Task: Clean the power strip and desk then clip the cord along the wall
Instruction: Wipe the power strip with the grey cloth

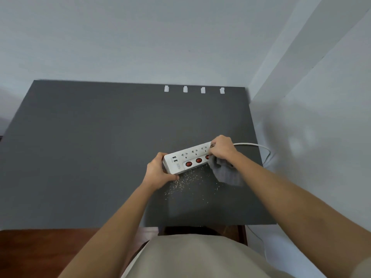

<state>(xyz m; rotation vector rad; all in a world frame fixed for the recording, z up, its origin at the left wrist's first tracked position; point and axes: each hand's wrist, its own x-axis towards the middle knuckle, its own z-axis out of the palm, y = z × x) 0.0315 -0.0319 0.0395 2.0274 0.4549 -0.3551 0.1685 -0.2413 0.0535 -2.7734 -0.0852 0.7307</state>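
Both hands are busy on the strip [187,158]: the left hand [158,171] grips its near end, tilting it up off the worktop [90,147], while the right hand [221,148] presses a grey cloth [227,174] onto its far end. White and glossy, the strip shows red round switches. Its cord [255,146] curves toward the right wall. Pale crumbs [184,182] scatter below it on the matt dark-grey surface. Four white clips [193,89] line the back edge, under pale plain walls.
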